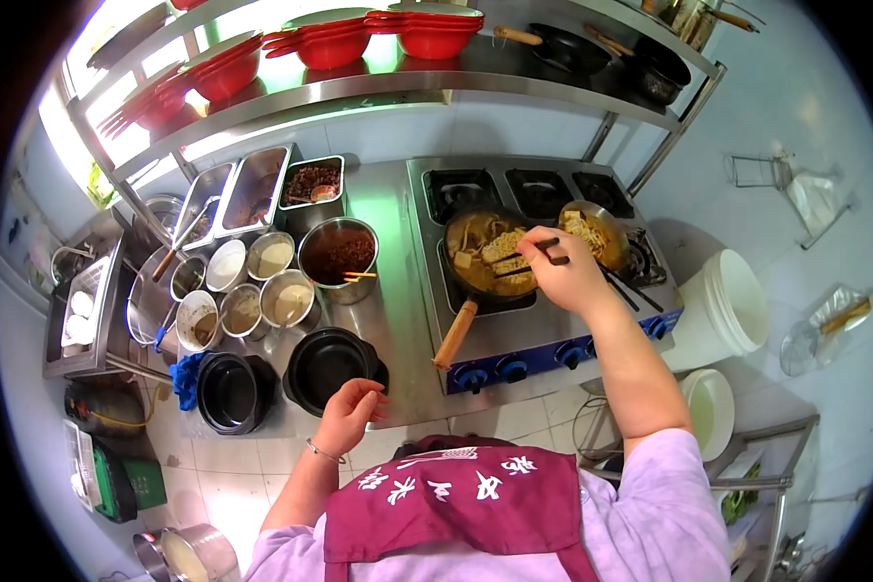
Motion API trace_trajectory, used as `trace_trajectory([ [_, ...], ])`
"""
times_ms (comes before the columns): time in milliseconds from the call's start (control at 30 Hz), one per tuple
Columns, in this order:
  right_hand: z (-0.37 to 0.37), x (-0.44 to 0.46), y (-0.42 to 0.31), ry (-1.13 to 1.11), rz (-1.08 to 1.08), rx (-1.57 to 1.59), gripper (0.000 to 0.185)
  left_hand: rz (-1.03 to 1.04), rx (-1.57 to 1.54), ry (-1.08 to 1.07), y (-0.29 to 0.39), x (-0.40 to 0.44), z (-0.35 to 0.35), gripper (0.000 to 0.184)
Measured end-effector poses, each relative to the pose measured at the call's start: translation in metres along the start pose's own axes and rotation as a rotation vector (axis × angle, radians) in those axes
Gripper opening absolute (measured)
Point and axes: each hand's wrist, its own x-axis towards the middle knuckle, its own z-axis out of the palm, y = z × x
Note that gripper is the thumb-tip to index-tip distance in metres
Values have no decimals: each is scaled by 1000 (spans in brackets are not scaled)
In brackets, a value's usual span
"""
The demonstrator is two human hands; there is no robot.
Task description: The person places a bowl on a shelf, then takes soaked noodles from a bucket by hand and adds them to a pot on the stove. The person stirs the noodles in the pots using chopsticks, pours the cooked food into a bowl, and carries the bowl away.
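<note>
My right hand (560, 269) is closed round dark chopsticks (524, 258), whose tips are in the noodles (505, 248) in a pan. This pan (467, 281) holds brownish broth and a pale block of food, and its wooden handle (455, 335) points towards me. Beside it on the right, a second pan (615, 249) of noodles is partly behind my right hand. My left hand (351, 413) hovers at the near edge of a black bowl (331, 367), fingers loosely curled and slightly apart, with nothing visible in them. Whether it touches the rim, I cannot tell.
Left of the stove (543, 335) stand a pot of dark red sauce (338, 254), several small seasoning pots (288, 298) and metal trays (254, 189). Another black bowl (231, 392) sits near the counter's edge. Red bowls (330, 48) line the overhead shelf (378, 89). White buckets (723, 306) stand at right.
</note>
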Motion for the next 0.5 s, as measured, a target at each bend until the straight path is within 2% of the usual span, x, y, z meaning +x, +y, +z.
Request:
trace_trajectory([
  [167,13,-6,3,-19,-144,79,11,4,4,5,-1,2,2,21],
  [233,31,-7,18,44,-358,-58,12,15,3,-4,0,3,2,21],
  [267,37,-10,23,-3,-343,-67,13,17,3,-4,0,3,2,21],
  [367,56,-20,34,72,-429,-146,11,12,31,10,1,3,2,21],
  [500,77,-27,59,44,-493,-234,12,-8,23,21,-2,2,3,21],
])
